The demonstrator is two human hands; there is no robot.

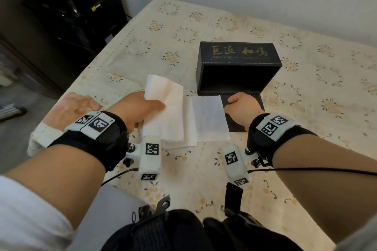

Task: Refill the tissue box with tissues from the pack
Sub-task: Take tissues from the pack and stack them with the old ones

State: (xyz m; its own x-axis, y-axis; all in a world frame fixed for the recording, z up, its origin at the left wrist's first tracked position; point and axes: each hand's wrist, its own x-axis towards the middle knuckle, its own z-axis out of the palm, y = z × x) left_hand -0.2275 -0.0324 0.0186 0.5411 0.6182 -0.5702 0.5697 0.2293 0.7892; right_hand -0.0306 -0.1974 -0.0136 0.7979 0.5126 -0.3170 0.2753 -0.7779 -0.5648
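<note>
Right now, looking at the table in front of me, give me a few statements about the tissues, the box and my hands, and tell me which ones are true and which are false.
1. The left hand is gripping a stack of white tissues. True.
2. The black tissue box is already full of tissues. False: its open side faces the camera and the inside looks dark and empty.
3. The right hand rests on the box's dark flap, which lies flat on the table. True.
4. The tissues lie to the right of the box. False: they lie left of the flap, nearer the person than the box.
5. The tablecloth is plain white. False: it is cream with a floral print.
</note>
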